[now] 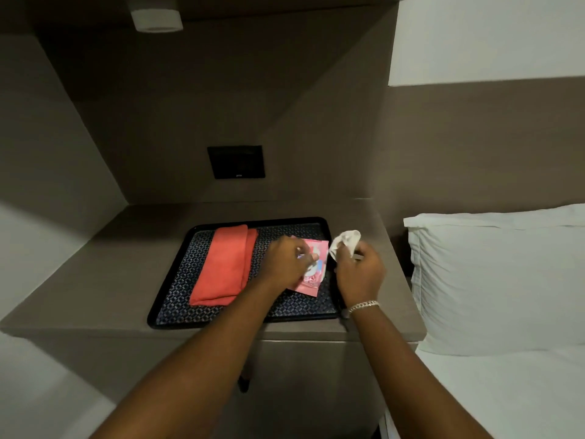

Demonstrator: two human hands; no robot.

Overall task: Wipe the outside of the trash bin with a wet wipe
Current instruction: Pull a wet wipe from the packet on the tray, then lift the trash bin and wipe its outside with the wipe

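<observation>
A pink wet-wipe pack (311, 274) lies on the right side of a black patterned tray (177, 289). My left hand (286, 263) rests on the pack, fingers pressed at its opening. My right hand (359, 274) hovers just right of the pack, above the tray's right edge, and grips a crumpled white wet wipe (345, 242) that sticks up from its fingers. No trash bin is in view.
A folded coral cloth (224, 267) lies on the tray's left half. The tray sits on a brown bedside counter (95, 274) in a wall niche with a dark switch panel (236, 162). A white pillow (493, 280) and bed lie to the right.
</observation>
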